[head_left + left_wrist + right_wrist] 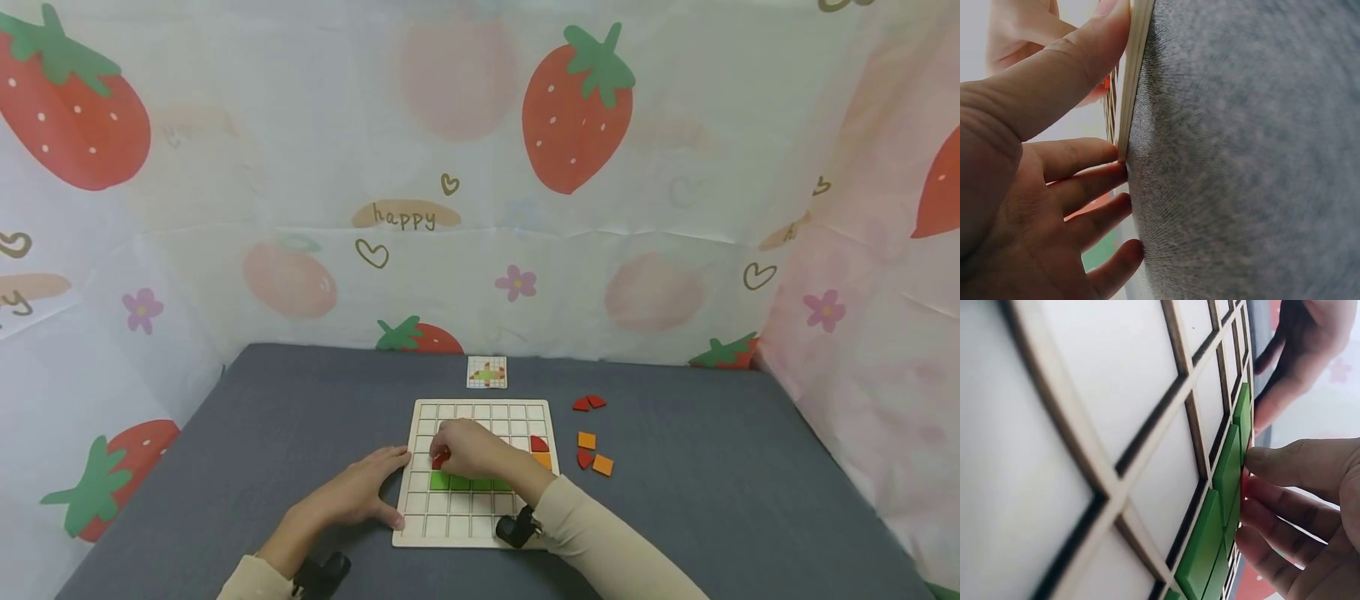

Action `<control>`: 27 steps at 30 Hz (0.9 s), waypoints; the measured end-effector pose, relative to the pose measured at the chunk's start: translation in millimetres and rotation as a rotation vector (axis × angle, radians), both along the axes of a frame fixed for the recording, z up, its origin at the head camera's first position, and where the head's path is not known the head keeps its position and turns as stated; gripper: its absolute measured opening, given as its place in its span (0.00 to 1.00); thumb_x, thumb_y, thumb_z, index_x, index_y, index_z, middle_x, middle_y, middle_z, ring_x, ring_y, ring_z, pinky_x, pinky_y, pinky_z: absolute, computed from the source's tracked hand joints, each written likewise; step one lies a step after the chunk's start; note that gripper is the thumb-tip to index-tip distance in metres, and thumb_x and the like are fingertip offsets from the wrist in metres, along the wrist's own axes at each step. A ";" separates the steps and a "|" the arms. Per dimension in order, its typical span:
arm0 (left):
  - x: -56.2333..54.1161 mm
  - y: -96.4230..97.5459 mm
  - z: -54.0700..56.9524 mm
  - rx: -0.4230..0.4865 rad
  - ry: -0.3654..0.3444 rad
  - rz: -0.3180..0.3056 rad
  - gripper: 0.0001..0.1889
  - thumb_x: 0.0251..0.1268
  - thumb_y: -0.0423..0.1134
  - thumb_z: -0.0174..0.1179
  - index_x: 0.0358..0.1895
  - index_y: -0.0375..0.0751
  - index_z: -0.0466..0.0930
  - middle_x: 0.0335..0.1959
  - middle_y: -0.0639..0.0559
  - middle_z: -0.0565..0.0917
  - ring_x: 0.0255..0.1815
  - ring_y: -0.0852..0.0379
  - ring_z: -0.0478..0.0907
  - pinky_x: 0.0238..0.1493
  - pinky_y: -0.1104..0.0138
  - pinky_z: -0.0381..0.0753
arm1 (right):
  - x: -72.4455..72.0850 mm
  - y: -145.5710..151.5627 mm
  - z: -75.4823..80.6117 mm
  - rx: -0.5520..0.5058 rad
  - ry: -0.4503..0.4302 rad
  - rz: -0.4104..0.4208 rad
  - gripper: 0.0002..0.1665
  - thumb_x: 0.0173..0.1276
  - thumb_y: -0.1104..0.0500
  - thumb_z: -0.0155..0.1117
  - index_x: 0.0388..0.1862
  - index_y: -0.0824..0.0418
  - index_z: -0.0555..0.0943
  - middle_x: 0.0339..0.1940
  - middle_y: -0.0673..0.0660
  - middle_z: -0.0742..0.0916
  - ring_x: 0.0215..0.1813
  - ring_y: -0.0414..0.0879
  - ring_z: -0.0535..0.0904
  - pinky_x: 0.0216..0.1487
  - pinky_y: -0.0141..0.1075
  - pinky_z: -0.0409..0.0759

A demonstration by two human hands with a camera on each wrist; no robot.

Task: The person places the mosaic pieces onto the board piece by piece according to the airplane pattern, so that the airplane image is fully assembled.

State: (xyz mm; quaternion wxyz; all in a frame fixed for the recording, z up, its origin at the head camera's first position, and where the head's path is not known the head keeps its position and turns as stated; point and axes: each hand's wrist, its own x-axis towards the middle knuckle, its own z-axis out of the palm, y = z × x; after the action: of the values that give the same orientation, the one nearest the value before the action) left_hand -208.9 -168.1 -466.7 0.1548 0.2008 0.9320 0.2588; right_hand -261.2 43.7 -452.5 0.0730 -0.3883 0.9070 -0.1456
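Note:
A pale wooden grid board [435,533] lies on the table. Along its left edge, my left hand [362,490] rests with thumb and fingers spread, their tips touching the rim; the left wrist view shows the board's side [1132,81] against them. My right hand [478,450] reaches over the grid and pinches a red quarter-circle tile [439,460] at the left, just above a row of green square tiles [461,483]. Its fingers mostly hide that tile in the right wrist view. Farther right on the board sit another red tile [538,444] and an orange tile [542,460].
Right of the board lie loose red tiles [588,403] and orange square tiles [602,465]. Behind it stands a small pattern card [487,373] showing a coloured figure on a grid. A strawberry-print curtain [300,167] borders the grey table [690,483].

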 end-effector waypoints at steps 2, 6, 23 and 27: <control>0.5 -0.3 0.3 -0.001 -0.003 0.001 0.51 0.40 0.48 0.77 0.70 0.30 0.64 0.73 0.36 0.64 0.75 0.35 0.57 0.68 0.37 0.59 | 0.2 -0.4 -1.3 -0.002 0.007 0.000 0.09 0.61 0.64 0.67 0.40 0.57 0.88 0.36 0.50 0.85 0.36 0.37 0.77 0.39 0.26 0.77; 1.1 -0.4 1.5 -0.003 -0.004 0.002 0.51 0.40 0.49 0.77 0.70 0.30 0.64 0.73 0.36 0.65 0.75 0.35 0.57 0.68 0.37 0.59 | 0.9 -0.9 -2.7 -0.004 0.022 -0.003 0.09 0.61 0.64 0.67 0.40 0.57 0.88 0.36 0.50 0.86 0.36 0.36 0.77 0.40 0.26 0.77; 0.2 0.8 1.3 -0.004 0.000 0.009 0.52 0.38 0.47 0.78 0.70 0.30 0.64 0.73 0.36 0.65 0.76 0.35 0.57 0.69 0.37 0.59 | -11.3 55.1 10.1 -0.095 -0.101 -0.130 0.11 0.68 0.61 0.61 0.45 0.61 0.87 0.42 0.54 0.85 0.44 0.46 0.80 0.47 0.39 0.81; 0.0 0.4 0.6 -0.004 -0.004 0.008 0.52 0.38 0.47 0.78 0.70 0.30 0.64 0.73 0.37 0.65 0.76 0.35 0.57 0.69 0.37 0.58 | -18.0 76.3 9.0 -0.130 -0.118 -0.176 0.11 0.67 0.62 0.62 0.45 0.63 0.87 0.42 0.56 0.85 0.43 0.47 0.80 0.44 0.40 0.81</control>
State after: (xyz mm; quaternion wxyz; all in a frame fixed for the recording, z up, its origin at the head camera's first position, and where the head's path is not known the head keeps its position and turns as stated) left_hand -208.9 -167.7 -466.1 0.1560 0.1962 0.9331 0.2578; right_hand -279.2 120.0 -443.5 0.0877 -0.3016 0.9205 -0.2325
